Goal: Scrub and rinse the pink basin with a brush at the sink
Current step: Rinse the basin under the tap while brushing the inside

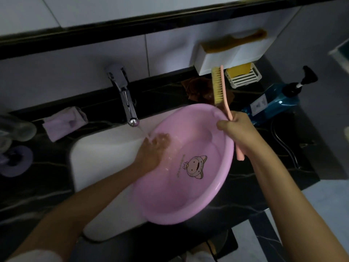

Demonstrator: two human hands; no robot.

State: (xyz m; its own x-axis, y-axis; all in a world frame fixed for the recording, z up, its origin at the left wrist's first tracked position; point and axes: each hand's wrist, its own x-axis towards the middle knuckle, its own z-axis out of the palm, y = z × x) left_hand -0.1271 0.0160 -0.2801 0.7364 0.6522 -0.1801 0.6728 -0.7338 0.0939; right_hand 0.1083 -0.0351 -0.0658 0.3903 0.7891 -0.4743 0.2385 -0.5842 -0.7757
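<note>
Pink basin [170,197] sits tilted across the white sink [105,159], its near edge overhanging the dark tabletop [47,188] and its open side facing up and toward the faucet [126,99]. Water [144,132] runs from the spout onto the basin's far-left inner wall. Left hand [154,150] lies inside the basin under the stream, fingers [163,138] spread fairly flat on the wet wall and gripping nothing; motion blur hides finer detail. Right hand [240,132] is at the basin's right rim with its fingers curled round the handle of the brush [225,99]. The brush's long axis runs steeply up and away. The bristle head is above and beyond the far rim with bristles facing left, and the handle's tail hangs below the hand, outside the rim. Key relation: the bristles are clear of the basin, high and on the far right, while the surface to be scrubbed lies down and to the left of them. Judgement: the right hand is the one to act, tipping the head down and leftward over the rim. The left hand, already inside, is better placed to steady the basin. Whether the right hand touches the rim cannot be told.
</note>
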